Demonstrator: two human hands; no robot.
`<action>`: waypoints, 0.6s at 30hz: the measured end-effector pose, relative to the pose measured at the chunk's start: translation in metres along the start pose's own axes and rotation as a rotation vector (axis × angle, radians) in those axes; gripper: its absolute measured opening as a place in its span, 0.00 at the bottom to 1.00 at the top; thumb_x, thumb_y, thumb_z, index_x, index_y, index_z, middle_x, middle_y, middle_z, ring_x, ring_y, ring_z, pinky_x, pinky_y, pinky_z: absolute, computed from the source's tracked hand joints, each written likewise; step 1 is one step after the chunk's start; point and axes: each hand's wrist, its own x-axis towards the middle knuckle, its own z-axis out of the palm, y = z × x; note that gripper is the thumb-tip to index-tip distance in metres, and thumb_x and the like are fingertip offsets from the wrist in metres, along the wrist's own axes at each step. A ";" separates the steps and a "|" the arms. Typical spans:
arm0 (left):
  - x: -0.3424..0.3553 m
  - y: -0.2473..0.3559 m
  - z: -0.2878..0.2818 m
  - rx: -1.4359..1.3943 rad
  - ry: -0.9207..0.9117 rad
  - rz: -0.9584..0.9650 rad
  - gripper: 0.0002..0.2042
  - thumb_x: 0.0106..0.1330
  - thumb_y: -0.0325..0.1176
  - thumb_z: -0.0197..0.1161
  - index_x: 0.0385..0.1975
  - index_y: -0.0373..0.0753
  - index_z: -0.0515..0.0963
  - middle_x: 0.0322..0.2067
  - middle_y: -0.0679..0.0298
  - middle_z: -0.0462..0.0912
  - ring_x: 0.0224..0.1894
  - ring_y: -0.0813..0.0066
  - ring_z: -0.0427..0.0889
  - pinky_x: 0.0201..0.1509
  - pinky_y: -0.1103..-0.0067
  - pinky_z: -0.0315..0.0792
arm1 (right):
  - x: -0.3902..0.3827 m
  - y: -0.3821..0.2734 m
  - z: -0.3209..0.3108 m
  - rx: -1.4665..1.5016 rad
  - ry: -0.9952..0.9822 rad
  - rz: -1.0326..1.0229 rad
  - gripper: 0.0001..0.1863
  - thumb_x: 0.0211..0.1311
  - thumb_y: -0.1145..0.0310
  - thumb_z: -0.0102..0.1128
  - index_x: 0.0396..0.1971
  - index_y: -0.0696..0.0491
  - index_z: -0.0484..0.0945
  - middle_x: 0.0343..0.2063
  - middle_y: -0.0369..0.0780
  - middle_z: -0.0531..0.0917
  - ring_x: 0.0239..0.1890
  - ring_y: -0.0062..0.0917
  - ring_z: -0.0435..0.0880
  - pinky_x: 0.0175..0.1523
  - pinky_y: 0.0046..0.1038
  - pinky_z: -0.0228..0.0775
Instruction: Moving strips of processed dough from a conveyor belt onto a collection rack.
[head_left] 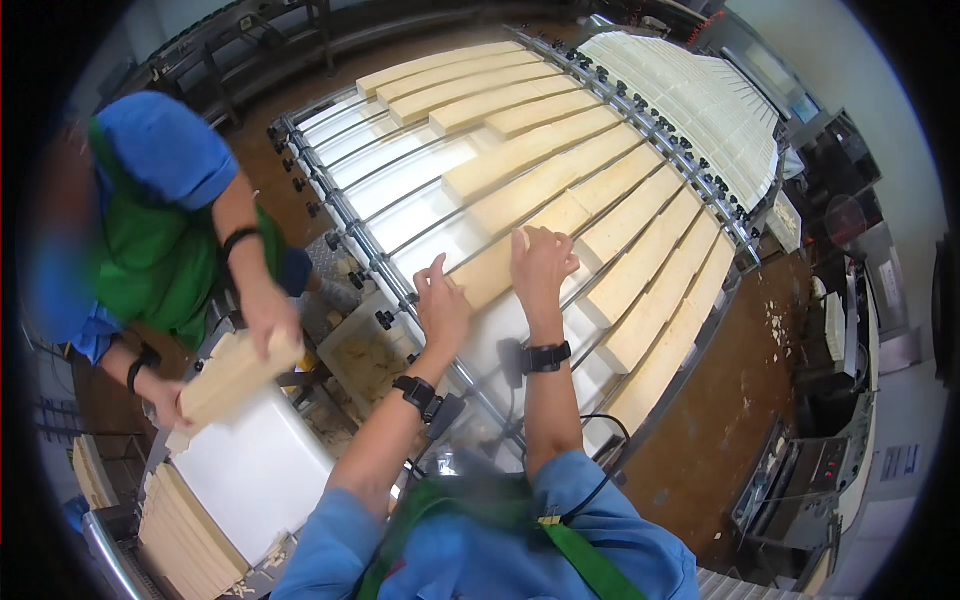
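Note:
A long pale-yellow block (487, 273) lies in a lane of the slanted white table (425, 232), between thin metal rods. My left hand (443, 312) is closed around its near-left end, thumb and forefinger at the edge. Farther right along the same block, my right hand (541, 275) has its fingers bent over the top and side. The undersides of both hands are hidden. Similar pale-yellow blocks (535, 150) fill the far part of the neighbouring lanes, some reaching nearer than others.
A metal rail with black knobs (345, 235) edges the table. Beyond the far rail stands a bed of white ribbed pieces (680, 90). At left, a co-worker in a green apron (160, 235) holds another pale block (240, 372) over a white surface (262, 470). Crumbs (780, 320) dot the brown floor.

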 end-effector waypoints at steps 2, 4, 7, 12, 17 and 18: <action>0.000 -0.013 0.000 -0.017 0.028 0.040 0.30 0.67 0.20 0.58 0.71 0.45 0.68 0.57 0.49 0.71 0.58 0.47 0.78 0.61 0.60 0.74 | -0.010 -0.008 -0.015 0.103 -0.029 0.024 0.19 0.73 0.53 0.61 0.49 0.52 0.87 0.48 0.43 0.86 0.60 0.42 0.73 0.61 0.52 0.56; 0.000 -0.020 -0.009 -0.029 0.016 0.167 0.31 0.63 0.15 0.53 0.69 0.44 0.70 0.57 0.48 0.72 0.59 0.46 0.77 0.62 0.60 0.73 | -0.014 -0.021 -0.043 0.260 -0.048 0.073 0.17 0.73 0.55 0.62 0.50 0.52 0.87 0.48 0.44 0.86 0.61 0.42 0.73 0.61 0.53 0.56; -0.019 -0.008 -0.033 0.024 0.134 0.241 0.29 0.61 0.14 0.51 0.63 0.41 0.76 0.57 0.47 0.75 0.58 0.43 0.78 0.62 0.62 0.74 | -0.016 -0.042 -0.059 0.358 0.128 -0.002 0.16 0.72 0.57 0.63 0.50 0.51 0.86 0.41 0.45 0.87 0.56 0.43 0.77 0.61 0.50 0.58; -0.092 -0.051 -0.092 -0.100 0.416 0.503 0.16 0.68 0.18 0.56 0.52 0.36 0.82 0.60 0.52 0.74 0.52 0.63 0.81 0.46 0.75 0.78 | -0.057 -0.154 -0.065 0.693 0.158 -0.128 0.14 0.62 0.57 0.67 0.39 0.51 0.88 0.35 0.47 0.86 0.45 0.46 0.80 0.53 0.49 0.64; -0.134 -0.242 -0.127 -0.683 0.486 0.203 0.17 0.75 0.38 0.60 0.57 0.36 0.78 0.58 0.53 0.77 0.59 0.63 0.81 0.60 0.70 0.78 | -0.160 -0.290 -0.085 0.882 -0.121 -0.417 0.12 0.61 0.60 0.68 0.40 0.51 0.87 0.37 0.39 0.86 0.55 0.36 0.77 0.60 0.46 0.56; -0.147 -0.240 -0.127 -0.306 0.411 0.141 0.19 0.74 0.37 0.62 0.60 0.37 0.76 0.61 0.50 0.74 0.63 0.58 0.76 0.64 0.67 0.74 | -0.181 -0.305 -0.083 0.937 -0.190 -0.470 0.12 0.62 0.59 0.68 0.39 0.51 0.87 0.37 0.38 0.86 0.56 0.34 0.75 0.62 0.46 0.54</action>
